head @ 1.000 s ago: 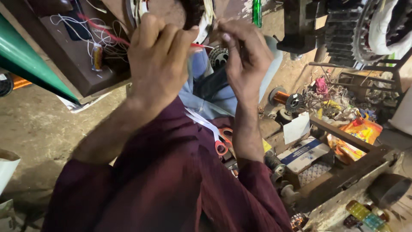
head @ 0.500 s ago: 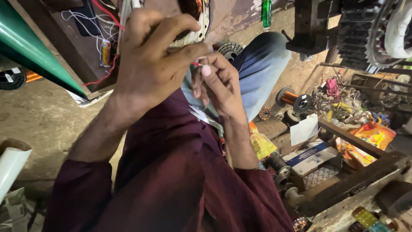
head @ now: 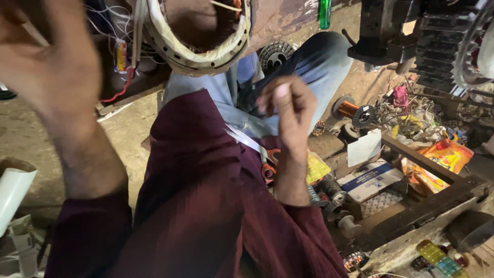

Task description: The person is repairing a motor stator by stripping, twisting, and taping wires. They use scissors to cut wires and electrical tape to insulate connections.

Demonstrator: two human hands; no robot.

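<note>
My left hand (head: 49,69) is raised close to the camera at the upper left. It is blurred and its fingers run out of frame. It is a little left of a round motor stator (head: 198,49) wrapped in white tape, with copper windings inside, at the top centre. My right hand (head: 285,110) hovers over my lap with fingers curled and thumb pressed to forefinger; I see nothing in it. Orange-handled scissors (head: 265,162) lie on my maroon sleeve just below that hand.
A copper wire spool (head: 351,110) and tangled scraps lie on the floor at right. A wooden tray (head: 432,170) holds a white and blue box (head: 371,180) and orange packets. Black gears (head: 465,46) sit top right. A white paper roll (head: 13,190) lies at left.
Both hands have come off the stator. The left swung out to the upper left, and the right dropped toward my lap with its fingers curled.
</note>
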